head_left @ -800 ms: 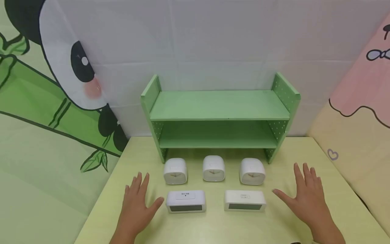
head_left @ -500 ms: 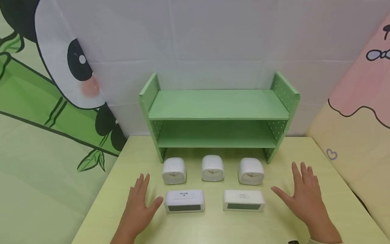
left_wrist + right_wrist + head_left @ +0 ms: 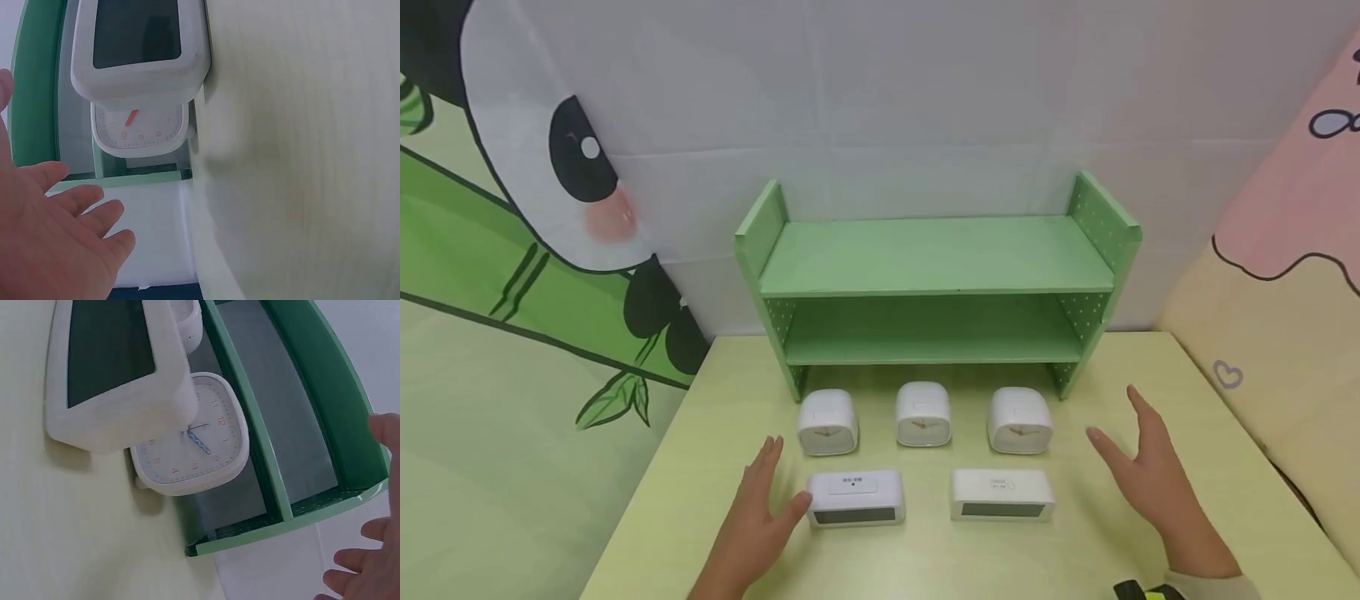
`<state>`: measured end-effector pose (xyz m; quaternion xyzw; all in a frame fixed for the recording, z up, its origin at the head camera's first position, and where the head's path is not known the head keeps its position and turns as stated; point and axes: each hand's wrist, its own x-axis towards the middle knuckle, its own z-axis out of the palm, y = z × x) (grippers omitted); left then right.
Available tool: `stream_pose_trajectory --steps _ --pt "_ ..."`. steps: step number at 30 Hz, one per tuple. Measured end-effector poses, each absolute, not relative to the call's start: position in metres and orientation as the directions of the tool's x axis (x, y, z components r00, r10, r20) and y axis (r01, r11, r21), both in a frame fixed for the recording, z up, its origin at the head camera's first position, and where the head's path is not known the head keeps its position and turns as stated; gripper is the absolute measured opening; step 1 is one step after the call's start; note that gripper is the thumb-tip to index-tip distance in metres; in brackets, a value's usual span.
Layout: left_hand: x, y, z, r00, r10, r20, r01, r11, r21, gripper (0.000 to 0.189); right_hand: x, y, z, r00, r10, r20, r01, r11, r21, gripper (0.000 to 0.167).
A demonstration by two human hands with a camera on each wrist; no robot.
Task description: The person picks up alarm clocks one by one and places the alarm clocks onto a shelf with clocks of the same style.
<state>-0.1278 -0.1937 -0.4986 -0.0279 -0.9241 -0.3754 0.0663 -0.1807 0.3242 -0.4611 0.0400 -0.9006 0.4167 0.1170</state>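
Two white rectangular digital clocks with dark screens stand on the table, a left one and a right one. Behind them is a row of rounded white dial clocks: left, middle and right. My left hand hovers at the left digital clock's left side, thumb near its edge; the head view does not settle whether they touch. To the right of the right digital clock, my right hand is held in the air, thumb apart from its fingers. Neither hand holds anything.
A green two-tier shelf stands at the back of the pale yellow table, just behind the dial clocks. White cloth hangs behind it, with printed cartoon cloth on both sides. A dark band shows by my right sleeve.
My left hand has shifted slightly right, closer to the left digital clock. My right hand has turned so its fingers line up edge-on. The clocks stay in place; the head view shifts slightly.
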Motion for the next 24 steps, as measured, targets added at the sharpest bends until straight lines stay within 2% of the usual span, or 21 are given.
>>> stream_pose_trajectory --steps 5,10,12,17,20,24 --pt "-0.127 -0.186 -0.503 -0.994 -0.019 0.104 0.063 0.686 0.725 0.083 -0.203 0.335 -0.428 -0.970 0.041 0.241 -0.183 0.533 -0.826 0.079" --pt "-0.126 -0.181 -0.507 -0.990 -0.022 0.138 0.087 0.674 0.734 0.071 -0.234 0.343 -0.393 -0.968 0.027 0.249 -0.206 0.481 -0.852 0.076" --pt "-0.126 -0.180 -0.508 -0.989 -0.022 0.145 0.094 0.663 0.743 0.067 -0.247 0.344 -0.379 -0.970 0.021 0.241 -0.201 0.484 -0.852 0.077" --pt "-0.130 -0.178 -0.508 -0.997 -0.031 0.075 0.039 0.619 0.784 0.066 -0.278 0.342 -0.355 -0.985 0.015 0.170 -0.141 0.499 -0.855 0.084" --pt "-0.134 -0.176 -0.509 -0.999 -0.030 0.032 0.008 0.591 0.807 0.069 -0.293 0.341 -0.347 -0.991 0.008 0.134 -0.114 0.478 -0.871 0.089" --pt "-0.140 -0.173 -0.513 -1.000 -0.019 -0.003 -0.013 0.554 0.833 0.068 -0.310 0.338 -0.340 -0.993 0.018 0.117 -0.099 0.416 -0.904 0.086"
